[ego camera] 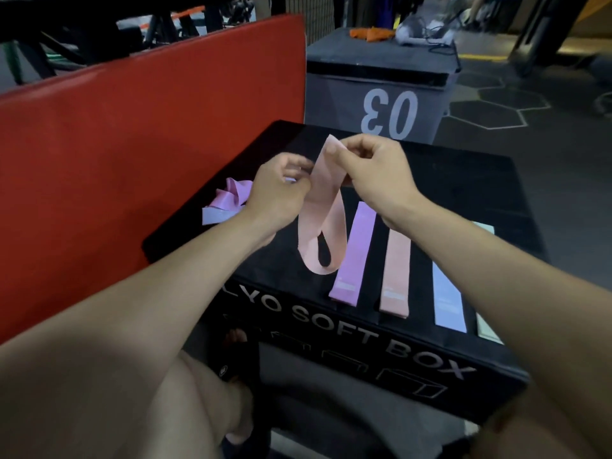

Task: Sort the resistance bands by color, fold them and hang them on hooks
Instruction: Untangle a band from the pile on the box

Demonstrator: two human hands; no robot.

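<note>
Both hands are pinching one peach band loop (323,223), lifted above the black soft box (463,200). Left hand (281,190) is gripping the loop's left side, fingers curled, thumb and fingertips closing on the fabric edge, wrist angling up from lower left. Right hand (374,167) is pinching the loop's top end between thumb and forefinger, other fingers curled in, forearm coming in from lower right. The loop is hanging down between the hands, its lower bend dangling near the box top, can't tell if touching.

Left to right: red mat (132,127) is standing upright along the box's left side. Tangled pile of bands (225,202), lilac and pale lavender, is lying on the box's far left corner, partly hidden behind the left wrist. Next, lilac band (352,256) is lying flat and straight on the box top, its end reaching the front edge. Just right of it a flat peach band (395,276), partly under the right forearm. Then a pale blue band (448,299), then a pale green band (486,326) at the right, mostly covered by the forearm. The flat bands are lying parallel, apart from each other.

Behind, a grey box marked 03 (381,87) is sitting with orange cloth (371,33) on top
</note>
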